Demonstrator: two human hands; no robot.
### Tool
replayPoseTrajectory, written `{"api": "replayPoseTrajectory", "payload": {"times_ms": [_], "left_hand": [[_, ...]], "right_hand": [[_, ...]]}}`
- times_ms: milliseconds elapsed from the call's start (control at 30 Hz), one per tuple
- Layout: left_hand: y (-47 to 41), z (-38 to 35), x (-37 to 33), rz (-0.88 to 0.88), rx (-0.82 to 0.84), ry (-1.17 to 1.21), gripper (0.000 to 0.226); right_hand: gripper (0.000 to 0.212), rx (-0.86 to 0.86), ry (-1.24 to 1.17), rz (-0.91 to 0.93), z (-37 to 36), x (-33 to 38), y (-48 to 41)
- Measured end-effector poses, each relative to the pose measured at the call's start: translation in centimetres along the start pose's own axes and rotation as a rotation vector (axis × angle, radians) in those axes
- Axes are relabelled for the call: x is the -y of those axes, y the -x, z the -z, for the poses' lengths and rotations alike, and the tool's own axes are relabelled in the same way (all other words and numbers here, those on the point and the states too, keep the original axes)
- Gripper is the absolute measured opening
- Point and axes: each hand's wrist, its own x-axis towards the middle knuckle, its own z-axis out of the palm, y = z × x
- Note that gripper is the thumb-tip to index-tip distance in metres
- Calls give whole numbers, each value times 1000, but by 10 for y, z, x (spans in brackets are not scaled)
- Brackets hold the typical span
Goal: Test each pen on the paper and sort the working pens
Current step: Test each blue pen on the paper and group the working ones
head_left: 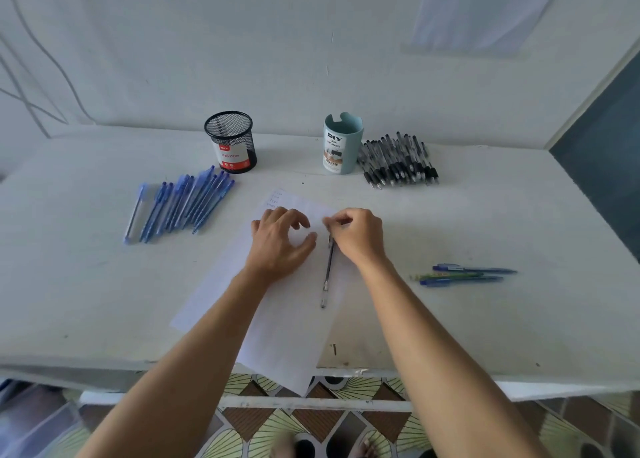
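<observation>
A white sheet of paper (287,322) lies at an angle on the table, its near corner hanging over the front edge. A few faint scribbles mark its far corner. My left hand (282,241) rests on the paper with fingers spread and loosely bent, holding nothing. My right hand (356,234) pinches the far end of a black pen (327,272), whose other end points toward me over the paper. Blue pens (180,203) lie in a pile at the left. Black pens (398,161) are heaped at the back right.
A black mesh cup (231,142) and a pale green organizer cup (343,144) stand at the back. A few blue and green pens (464,274) lie at the right. The white table (104,301) ends at the wall behind; a patterned floor shows below its front edge.
</observation>
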Motion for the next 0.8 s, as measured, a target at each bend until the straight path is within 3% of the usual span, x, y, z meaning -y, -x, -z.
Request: {"api": "replayPoseTrajectory", "payload": {"times_ms": [133,200,400,533,633,733,800], "left_hand": [[4,-5,-4,-227,171,-280,54],[3,-5,-6,-253,246,-365,58],[-6,5,-29,-139,397,-422,31],[-6,10,-40,-33,309,-360,20],[-4,20,-42,-17,318,-300,17],[-5,39,-47,-30,317,-167,12],[-6,50,-52,42,288,41,11]], "right_hand": [[22,28,-104,5,17,-5,6],[23,56,-82,64,23,-12,9],[27,35,-76,108,34,-35,16],[40,28,-97,193,35,-38,22],[49,-19,50,371,38,-35,25],[33,-73,290,516,41,-31,24],[19,-76,299,551,43,-28,23]]}}
